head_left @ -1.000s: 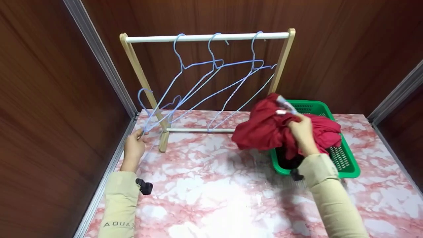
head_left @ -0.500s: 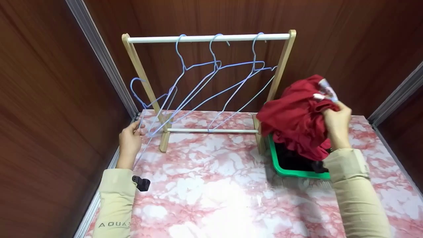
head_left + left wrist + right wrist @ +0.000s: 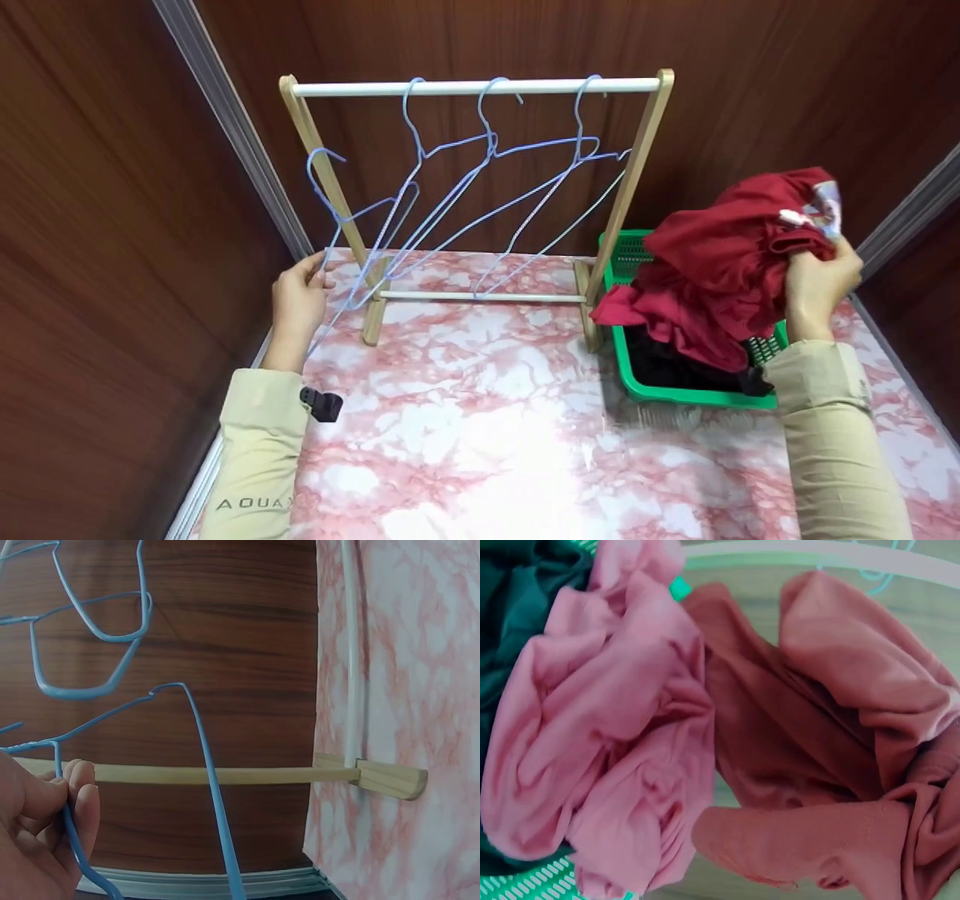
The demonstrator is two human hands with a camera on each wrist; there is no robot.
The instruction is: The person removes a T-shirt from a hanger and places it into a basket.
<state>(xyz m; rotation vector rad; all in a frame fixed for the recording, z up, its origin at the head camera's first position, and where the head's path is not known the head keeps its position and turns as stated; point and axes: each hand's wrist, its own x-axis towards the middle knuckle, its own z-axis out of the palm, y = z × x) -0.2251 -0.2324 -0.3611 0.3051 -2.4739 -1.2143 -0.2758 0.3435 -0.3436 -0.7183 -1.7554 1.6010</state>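
Note:
My left hand (image 3: 298,300) pinches a blue wire hanger (image 3: 323,196) between thumb and fingers, beside the rack's left post. In the left wrist view the held hanger (image 3: 214,784) slants down in front of the wood wall, its hook partly out of frame. On the right, my right hand (image 3: 821,289) grips a bunched dark red garment (image 3: 720,247) with a white tag and a printed patch. It hangs above the green basket (image 3: 697,396). A brighter red garment (image 3: 660,315) lies in the basket and spills over its left rim; it looks pink in the right wrist view.
The small clothes rack has wooden posts and a white top bar (image 3: 450,88). Three blue hangers hang from it, including one at the middle (image 3: 481,112). Black cloth (image 3: 667,367) sits low in the basket. Wood-look walls enclose the marbled tabletop (image 3: 465,420).
My right hand has carried the dark red garment to the right. The hanger in my left hand has risen, its hook now higher against the left post; that hand has shifted only a little.

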